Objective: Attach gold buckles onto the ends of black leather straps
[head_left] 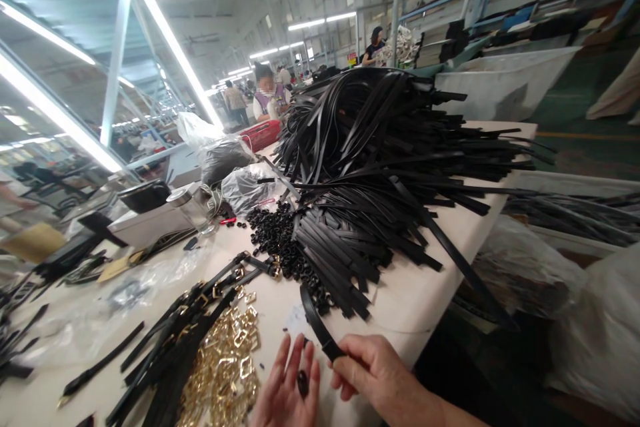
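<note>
1. The right hand [373, 373] is closed on a black strap [320, 327], pinching it near its near end; the strap curves away from the fingers toward the far left, over the bare near edge of the table [400, 307].
2. The left hand [287, 390] lies open, palm up, just left of the right, with a small black loop [303, 383] resting on it. The fingers are not curled around it, so it is only cradled.
3. To do this well, I would judge the loop should be steadied between thumb and forefinger before the strap tip meets it; loose on the palm it could roll off.
4. The right-hand pinch looks best kept close to the strap's tip, so the end stays stiff and goes in square.
5. Supplies are close: a heap of gold buckles [225, 367] just left of the left hand, with finished-looking buckled straps [185, 327] lying across it.
6. Farther off, a mound of black loops [280, 240] sits beside a big pile of black straps [380, 167] filling the far right of the table.
7. Other people work at the far end, well apart.
</note>
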Demonstrator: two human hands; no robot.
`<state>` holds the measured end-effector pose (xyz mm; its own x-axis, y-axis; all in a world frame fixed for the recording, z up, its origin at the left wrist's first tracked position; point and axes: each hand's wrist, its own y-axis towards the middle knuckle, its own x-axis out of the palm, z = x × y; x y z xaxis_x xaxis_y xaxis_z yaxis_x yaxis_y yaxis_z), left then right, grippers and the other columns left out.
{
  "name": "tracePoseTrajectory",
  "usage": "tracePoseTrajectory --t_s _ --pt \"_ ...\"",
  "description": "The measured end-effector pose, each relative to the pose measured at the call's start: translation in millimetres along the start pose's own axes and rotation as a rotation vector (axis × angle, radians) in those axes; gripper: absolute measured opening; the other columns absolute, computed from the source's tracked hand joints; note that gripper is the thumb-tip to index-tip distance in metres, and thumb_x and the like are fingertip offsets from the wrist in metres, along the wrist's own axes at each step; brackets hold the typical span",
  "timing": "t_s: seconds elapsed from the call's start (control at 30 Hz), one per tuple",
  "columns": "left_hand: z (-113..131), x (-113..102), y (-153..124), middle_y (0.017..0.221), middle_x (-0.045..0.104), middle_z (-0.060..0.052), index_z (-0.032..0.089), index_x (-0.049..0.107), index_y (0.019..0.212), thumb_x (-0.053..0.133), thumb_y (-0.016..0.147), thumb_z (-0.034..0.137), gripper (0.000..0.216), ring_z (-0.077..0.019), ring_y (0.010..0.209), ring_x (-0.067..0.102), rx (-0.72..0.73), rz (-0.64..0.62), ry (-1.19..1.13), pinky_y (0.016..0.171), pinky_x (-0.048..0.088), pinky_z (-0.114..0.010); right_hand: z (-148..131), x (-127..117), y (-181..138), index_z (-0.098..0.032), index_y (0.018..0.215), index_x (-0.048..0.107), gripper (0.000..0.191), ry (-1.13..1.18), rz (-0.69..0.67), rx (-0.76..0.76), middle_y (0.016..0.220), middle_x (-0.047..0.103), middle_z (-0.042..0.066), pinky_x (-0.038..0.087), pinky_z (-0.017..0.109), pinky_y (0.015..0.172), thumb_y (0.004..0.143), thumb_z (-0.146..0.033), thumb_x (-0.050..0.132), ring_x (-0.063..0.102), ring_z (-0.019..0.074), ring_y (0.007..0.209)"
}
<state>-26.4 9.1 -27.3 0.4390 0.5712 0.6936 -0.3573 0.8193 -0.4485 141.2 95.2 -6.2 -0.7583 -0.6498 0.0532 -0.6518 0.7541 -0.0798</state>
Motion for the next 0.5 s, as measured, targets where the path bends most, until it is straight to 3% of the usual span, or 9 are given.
tracePoseTrajectory --t_s 0.07,0.17,0.27,0.5 --pt "4.0 -0.5 0.7 0.121 0.076 -0.010 0.020 0.080 0.107 0.061 0.078 -0.002 0.041 -0.0253 0.111 0.071 0.025 -0.123 -0.010 0.094 0.059 -0.033 5.0 3.8 0.3 -0.015 0.071 0.066 0.025 -0.029 -0.004 0.001 0.067 0.068 0.004 0.047 0.024 0.058 0.087 -0.033 0.059 0.064 0.0166 0.060" --pt "0.8 0.0 2.6 0.119 0.077 -0.008 0.021 0.080 0.107 0.055 0.071 -0.011 0.054 -0.0222 0.112 0.071 0.000 -0.204 -0.010 0.095 0.058 -0.027 11.6 6.7 1.0 -0.016 0.068 0.065 0.019 -0.028 0.007 0.002 0.060 0.063 -0.001 0.044 0.020 0.052 0.083 -0.026 0.059 0.061 0.0137 0.054" --pt "-5.0 2.2 5.0 0.111 0.080 -0.009 0.021 0.082 0.099 0.058 0.071 -0.009 0.047 -0.0204 0.106 0.073 -0.029 -0.140 -0.008 0.089 0.059 -0.022 15.5 6.2 1.1 -0.015 0.068 0.064 0.019 -0.015 0.005 0.022 0.061 0.063 -0.001 0.043 0.019 0.050 0.083 -0.026 0.059 0.059 0.0127 0.052" --pt "-20.9 4.6 9.7 0.099 0.082 -0.006 0.022 0.079 0.094 0.076 0.068 -0.004 0.037 -0.0161 0.086 0.077 0.120 0.109 0.063 0.075 0.061 -0.016 25.5 6.8 1.2 -0.013 0.077 0.068 0.019 -0.020 -0.029 0.015 0.068 0.069 0.002 0.044 0.018 0.049 0.087 -0.025 0.057 0.061 0.0126 0.052"
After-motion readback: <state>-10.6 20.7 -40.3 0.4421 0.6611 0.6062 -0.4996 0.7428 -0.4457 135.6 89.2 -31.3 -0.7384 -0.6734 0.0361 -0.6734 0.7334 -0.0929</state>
